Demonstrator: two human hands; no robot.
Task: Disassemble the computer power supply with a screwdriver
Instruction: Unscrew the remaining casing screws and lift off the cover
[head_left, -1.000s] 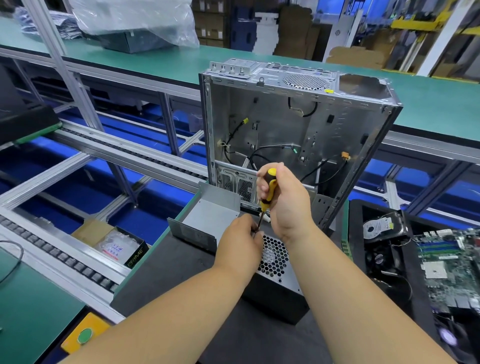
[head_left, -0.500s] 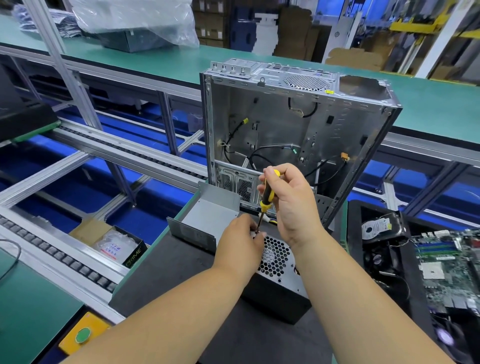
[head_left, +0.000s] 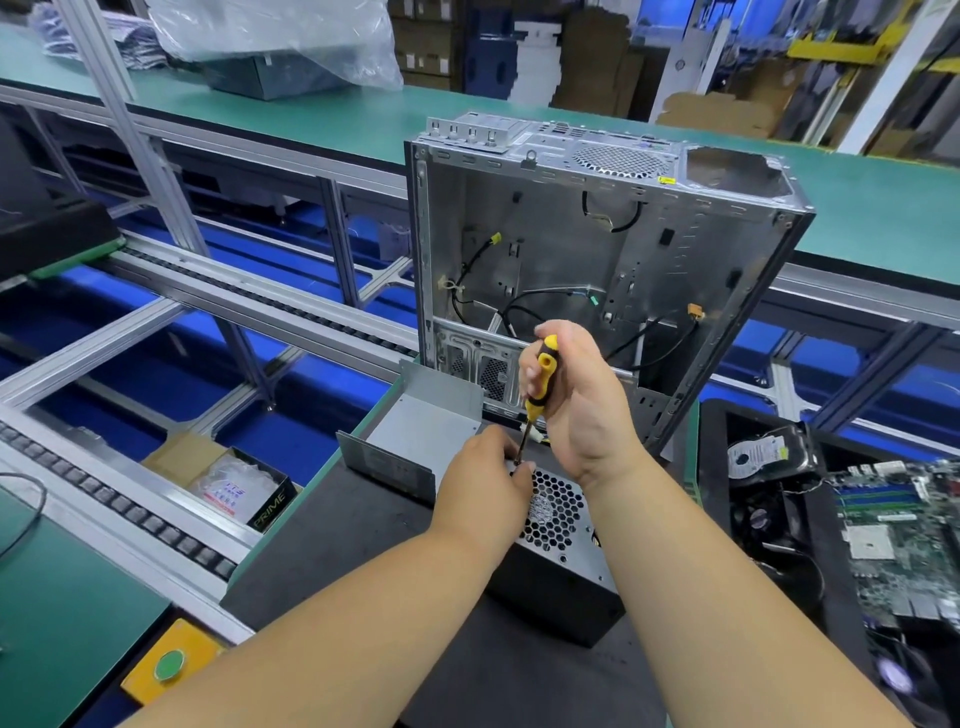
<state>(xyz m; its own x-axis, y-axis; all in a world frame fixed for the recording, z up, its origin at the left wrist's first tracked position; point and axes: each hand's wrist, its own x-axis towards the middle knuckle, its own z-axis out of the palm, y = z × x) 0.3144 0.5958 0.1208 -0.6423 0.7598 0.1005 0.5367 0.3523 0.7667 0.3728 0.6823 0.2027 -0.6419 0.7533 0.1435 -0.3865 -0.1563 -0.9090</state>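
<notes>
Left arm: bare forearm reaches in from the lower left, up and to the right.
Left hand (head_left: 485, 480): back toward the camera, fingers curled downward at the far end; their tips are hidden.
Right arm: bare forearm reaches in from the lower right, crossing toward the centre.
Right hand (head_left: 582, 400): raised above the left hand, wrist bent, fingers and thumb wrapped round a handle, knuckles facing left.
Spacing: hands near each other.
</notes>
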